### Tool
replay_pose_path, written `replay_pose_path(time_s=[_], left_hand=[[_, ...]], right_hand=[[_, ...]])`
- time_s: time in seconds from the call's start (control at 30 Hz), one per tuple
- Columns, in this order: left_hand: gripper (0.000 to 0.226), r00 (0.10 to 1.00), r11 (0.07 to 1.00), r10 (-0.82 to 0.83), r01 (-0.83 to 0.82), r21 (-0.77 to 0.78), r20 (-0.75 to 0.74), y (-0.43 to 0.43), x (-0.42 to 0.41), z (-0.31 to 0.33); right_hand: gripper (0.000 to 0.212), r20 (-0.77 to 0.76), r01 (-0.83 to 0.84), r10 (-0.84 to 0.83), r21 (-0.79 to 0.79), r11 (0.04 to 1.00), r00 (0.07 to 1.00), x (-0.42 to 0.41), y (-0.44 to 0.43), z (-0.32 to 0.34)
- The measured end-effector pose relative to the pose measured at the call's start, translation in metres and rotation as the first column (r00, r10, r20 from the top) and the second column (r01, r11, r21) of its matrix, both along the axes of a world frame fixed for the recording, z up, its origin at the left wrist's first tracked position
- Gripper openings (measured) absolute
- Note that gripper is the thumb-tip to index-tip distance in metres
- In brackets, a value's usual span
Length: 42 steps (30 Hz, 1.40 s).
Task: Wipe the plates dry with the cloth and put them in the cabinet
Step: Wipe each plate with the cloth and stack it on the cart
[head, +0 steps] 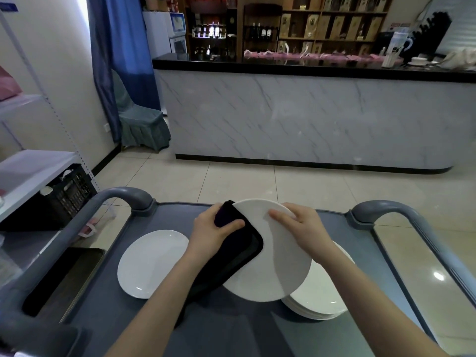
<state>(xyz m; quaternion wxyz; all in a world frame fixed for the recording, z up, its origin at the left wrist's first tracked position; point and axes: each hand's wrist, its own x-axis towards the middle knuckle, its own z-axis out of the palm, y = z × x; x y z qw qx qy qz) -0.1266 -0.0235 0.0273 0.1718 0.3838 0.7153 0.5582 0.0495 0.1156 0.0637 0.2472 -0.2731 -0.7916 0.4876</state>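
Note:
Above the grey cart top (231, 328) I hold a white plate (273, 269), tilted toward me. My right hand (301, 228) grips its upper right rim, fingers spread over the face. My left hand (213, 230) presses a folded black cloth (239, 251) against the plate's left side; the cloth hangs down past the rim. A single white plate (152, 264) lies flat on the cart to the left. A stack of white plates (319, 297) sits on the right, partly hidden behind the held plate.
Grey cart handles rise at the left (123, 197) and right (386, 210). A white shelf with a black crate (69, 197) stands to the left. A marble-fronted counter (309, 119) spans the room ahead, across a tiled floor. A covered chair (139, 119) stands by the blue curtain.

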Motion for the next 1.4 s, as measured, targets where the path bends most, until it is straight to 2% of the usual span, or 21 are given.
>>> replay_pose_path(time_s=[0.1, 0.17, 0.23, 0.3, 0.37, 0.43, 0.5, 0.57, 0.63, 0.7, 0.77, 0.87, 0.97, 1.03, 1.1, 1.17, 1.27, 1.4], left_hand=[[0.016, 0.982, 0.991, 0.098, -0.110, 0.070, 0.162, -0.002, -0.002, -0.005], [0.016, 0.937, 0.974, 0.159, -0.201, 0.106, 0.312, -0.004, 0.006, -0.015], [0.026, 0.881, 0.955, 0.200, -0.272, 0.115, 0.428, -0.006, 0.020, -0.027], [0.034, 0.845, 0.950, 0.181, -0.282, 0.132, 0.504, -0.010, 0.032, -0.036], [0.033, 0.825, 0.951, 0.161, -0.277, 0.140, 0.541, -0.015, 0.032, -0.041], [0.026, 0.841, 0.958, 0.153, -0.254, 0.131, 0.519, -0.020, 0.024, -0.039], [0.021, 0.899, 0.977, 0.102, -0.172, 0.130, 0.425, -0.022, 0.016, -0.031], [0.022, 0.956, 0.992, -0.001, -0.036, 0.122, 0.293, -0.021, 0.010, -0.018], [0.021, 0.980, 0.996, -0.053, 0.038, 0.082, 0.193, -0.017, 0.005, -0.009], [0.017, 0.987, 0.997, -0.040, 0.030, 0.066, 0.156, -0.013, 0.003, -0.006], [0.013, 0.984, 0.996, 0.006, -0.022, 0.087, 0.177, -0.010, 0.002, -0.006], [0.013, 0.967, 0.982, 0.110, -0.141, 0.122, 0.230, -0.010, 0.003, -0.011], [0.019, 0.920, 0.956, 0.197, -0.256, 0.141, 0.338, -0.010, 0.016, -0.024], [0.025, 0.889, 0.943, 0.230, -0.303, 0.134, 0.396, -0.008, 0.027, -0.032], [0.028, 0.867, 0.940, 0.230, -0.316, 0.131, 0.441, -0.007, 0.029, -0.036], [0.026, 0.880, 0.949, 0.213, -0.289, 0.123, 0.424, -0.007, 0.023, -0.035], [0.026, 0.931, 0.973, 0.143, -0.194, 0.125, 0.335, -0.008, 0.011, -0.026], [0.024, 0.983, 0.998, -0.013, 0.003, 0.055, 0.184, -0.009, -0.003, -0.012]], right_hand=[[0.030, -0.123, 0.158, -0.176, -0.145, 0.977, 0.977, 0.001, -0.008, -0.008], [0.029, -0.204, 0.284, -0.368, -0.349, 0.893, 0.907, -0.004, -0.016, -0.015], [0.027, -0.228, 0.341, -0.510, -0.516, 0.786, 0.829, -0.011, -0.022, -0.017], [0.024, -0.211, 0.338, -0.496, -0.509, 0.792, 0.842, -0.014, -0.023, -0.017], [0.023, -0.192, 0.272, -0.362, -0.377, 0.885, 0.912, -0.009, -0.018, -0.016], [0.025, -0.152, 0.183, -0.220, -0.225, 0.957, 0.964, -0.002, -0.008, -0.008], [0.024, -0.082, 0.065, -0.076, -0.132, 0.989, 0.994, 0.000, 0.003, 0.004], [0.019, 0.031, -0.080, 0.083, -0.093, 0.992, 0.996, -0.003, 0.011, 0.014], [0.015, 0.130, -0.145, 0.158, -0.106, 0.984, 0.979, -0.007, 0.013, 0.015], [0.021, 0.115, -0.104, 0.116, -0.109, 0.989, 0.987, -0.008, 0.012, 0.011], [0.024, 0.025, -0.025, 0.028, -0.115, 0.993, 0.999, -0.008, 0.007, 0.002], [0.023, -0.120, 0.101, -0.130, -0.225, 0.969, 0.984, -0.006, -0.003, -0.012], [0.023, -0.213, 0.259, -0.393, -0.470, 0.844, 0.894, -0.011, -0.015, -0.022], [0.023, -0.216, 0.306, -0.503, -0.578, 0.757, 0.837, -0.015, -0.019, -0.023], [0.020, -0.217, 0.295, -0.482, -0.561, 0.773, 0.849, -0.016, -0.017, -0.023], [0.016, -0.228, 0.264, -0.410, -0.480, 0.836, 0.883, -0.013, -0.011, -0.019], [0.017, -0.191, 0.215, -0.278, -0.298, 0.930, 0.941, -0.004, 0.003, -0.008], [0.022, -0.028, 0.045, -0.048, -0.095, 0.994, 0.998, -0.002, 0.014, 0.007]])
